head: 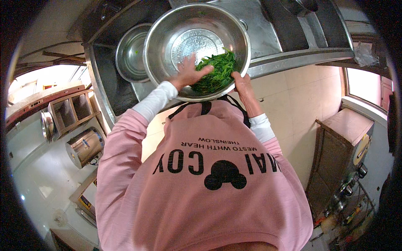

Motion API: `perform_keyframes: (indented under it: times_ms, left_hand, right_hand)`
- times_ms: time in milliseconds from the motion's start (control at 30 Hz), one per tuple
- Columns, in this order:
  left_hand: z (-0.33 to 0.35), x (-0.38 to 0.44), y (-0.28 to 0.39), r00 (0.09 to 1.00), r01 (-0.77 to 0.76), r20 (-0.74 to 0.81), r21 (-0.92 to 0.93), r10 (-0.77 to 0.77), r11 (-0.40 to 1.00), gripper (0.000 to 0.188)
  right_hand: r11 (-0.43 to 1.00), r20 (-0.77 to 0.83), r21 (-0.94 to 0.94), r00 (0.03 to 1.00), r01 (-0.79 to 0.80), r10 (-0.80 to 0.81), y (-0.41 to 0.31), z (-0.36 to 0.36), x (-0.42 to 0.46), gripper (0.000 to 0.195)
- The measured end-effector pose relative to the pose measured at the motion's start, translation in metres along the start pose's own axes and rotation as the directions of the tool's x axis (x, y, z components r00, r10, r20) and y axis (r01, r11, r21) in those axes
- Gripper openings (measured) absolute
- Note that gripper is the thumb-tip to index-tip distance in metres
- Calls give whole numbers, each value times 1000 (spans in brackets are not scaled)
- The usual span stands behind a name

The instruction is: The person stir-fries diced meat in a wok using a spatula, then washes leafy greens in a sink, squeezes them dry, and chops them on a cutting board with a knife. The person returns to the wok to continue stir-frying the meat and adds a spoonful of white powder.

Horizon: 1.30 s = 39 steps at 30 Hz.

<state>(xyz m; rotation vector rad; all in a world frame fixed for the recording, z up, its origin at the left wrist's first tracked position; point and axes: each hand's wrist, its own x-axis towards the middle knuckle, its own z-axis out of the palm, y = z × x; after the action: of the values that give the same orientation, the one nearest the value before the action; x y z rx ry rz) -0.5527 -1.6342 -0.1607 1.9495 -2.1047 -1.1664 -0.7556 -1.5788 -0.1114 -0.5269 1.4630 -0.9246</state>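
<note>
A large stainless steel basin (pixel 163 40) is tilted towards me at the counter's edge. Wet leafy greens (pixel 220 70) lie bunched against its near right wall. My left hand (pixel 190 72) is inside the basin with its fingers spread, its thumb over the left side of the greens; whether it presses on them is unclear. With my right hand (pixel 243 84) I grip the basin's rim at the near right, thumb on the inner side and fingers mostly hidden beneath. A small bit of green clings to the basin's far wall.
Left of the basin, partly behind it, stands a smaller metal bowl (pixel 125 59) with a green scrap in it. The metal counter's raised edge (pixel 301 61) runs off to the right. A dark cabinet (pixel 333 147) stands at the right, a metal cylinder (pixel 84 146) at the left.
</note>
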Motion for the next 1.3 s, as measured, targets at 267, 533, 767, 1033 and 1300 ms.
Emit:
perform_keyframes:
  times_ms: [267,533,767,1033,1300]
  left_hand:
    - [5,-20,79,998,-44,40,88,40,995,90]
    - [16,1,67,967,-58,213,-348,139,936,62]
    - [-6,1,73,835,293,506,-740,215,605,41]
    - [-27,9,28,762,511,424,-858,490,-52,39]
    - [-100,-7,24,826,492,347,-828,445,-268,57]
  right_hand:
    - [994,7,-85,998,-65,66,-8,-4,1,37]
    - [982,-23,-183,999,-46,42,-3,-5,8,66]
    - [986,-57,-154,997,-65,57,19,-10,28,79]
    - [972,77,-188,984,-144,160,-6,-13,11,88]
    - [586,-54,-589,697,556,-715,-56,-10,1,25]
